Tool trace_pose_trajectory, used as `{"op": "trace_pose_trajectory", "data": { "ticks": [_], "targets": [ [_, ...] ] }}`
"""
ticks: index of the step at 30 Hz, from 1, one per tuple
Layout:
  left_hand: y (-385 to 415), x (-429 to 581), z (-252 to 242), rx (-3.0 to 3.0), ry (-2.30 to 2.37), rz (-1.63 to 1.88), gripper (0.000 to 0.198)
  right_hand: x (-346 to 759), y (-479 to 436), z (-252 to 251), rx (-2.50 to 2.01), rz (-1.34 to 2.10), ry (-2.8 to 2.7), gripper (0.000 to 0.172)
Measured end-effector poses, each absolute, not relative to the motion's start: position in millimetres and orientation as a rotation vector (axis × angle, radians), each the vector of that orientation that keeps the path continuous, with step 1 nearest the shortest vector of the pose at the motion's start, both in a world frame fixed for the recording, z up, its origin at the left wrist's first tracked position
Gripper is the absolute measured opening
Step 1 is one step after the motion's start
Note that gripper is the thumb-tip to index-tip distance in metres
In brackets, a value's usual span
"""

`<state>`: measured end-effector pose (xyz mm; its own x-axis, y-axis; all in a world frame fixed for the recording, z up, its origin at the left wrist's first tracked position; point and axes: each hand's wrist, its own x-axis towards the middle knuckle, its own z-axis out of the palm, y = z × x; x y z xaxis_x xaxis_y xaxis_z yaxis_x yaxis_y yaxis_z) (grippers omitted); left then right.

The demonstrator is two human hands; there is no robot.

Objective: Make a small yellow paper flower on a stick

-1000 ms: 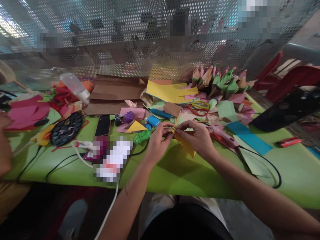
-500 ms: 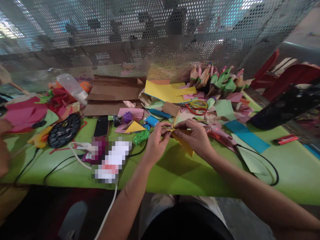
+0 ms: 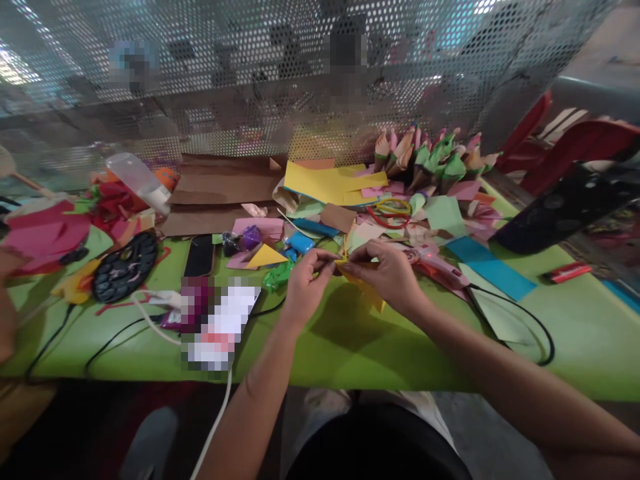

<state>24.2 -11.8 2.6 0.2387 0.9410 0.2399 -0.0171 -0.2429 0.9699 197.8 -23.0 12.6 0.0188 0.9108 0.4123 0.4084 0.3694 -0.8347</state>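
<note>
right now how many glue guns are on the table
2 visible: pink glue gun at right, beside a blue strip; yellow glue gun at left, beside the black tray. More may be hidden.

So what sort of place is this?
Probably a craft workspace: sheets like the large yellow sheet lie about a green table, paper cones cluster at its far side, and the left hand and right hand pinch a smaller yellow paper.

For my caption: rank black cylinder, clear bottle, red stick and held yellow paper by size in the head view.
1. Black cylinder
2. Clear bottle
3. Red stick
Held yellow paper: unranked; the fingers cover part.
</note>
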Motion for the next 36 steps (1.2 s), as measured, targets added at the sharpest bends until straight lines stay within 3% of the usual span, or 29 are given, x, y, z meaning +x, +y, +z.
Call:
{"op": "trace_pose_trajectory", "data": {
  "ticks": [13,23,29,36],
  "targets": [
    [-15.6,22.4,6.6,1.369,0.838,1.14,0.024,199.1,-24.9,14.0,-1.21,0.6,-1.568,0.03],
    [-11.2,24.3,5.0,1.434,0.866,1.11,0.021,200.7,-24.5,10.5,-1.179,0.603,-1.598,0.026],
    [-10.2,26.9,2.4,1.329,0.884,1.158,0.026,199.9,-28.1,13.3,-1.112,0.239,-1.728,0.011],
    [-9.6,30.8,0.3,1.251,0.853,1.191,0.03,197.2,-28.5,11.6,-1.098,0.064,-1.831,0.015]
  ]
}}
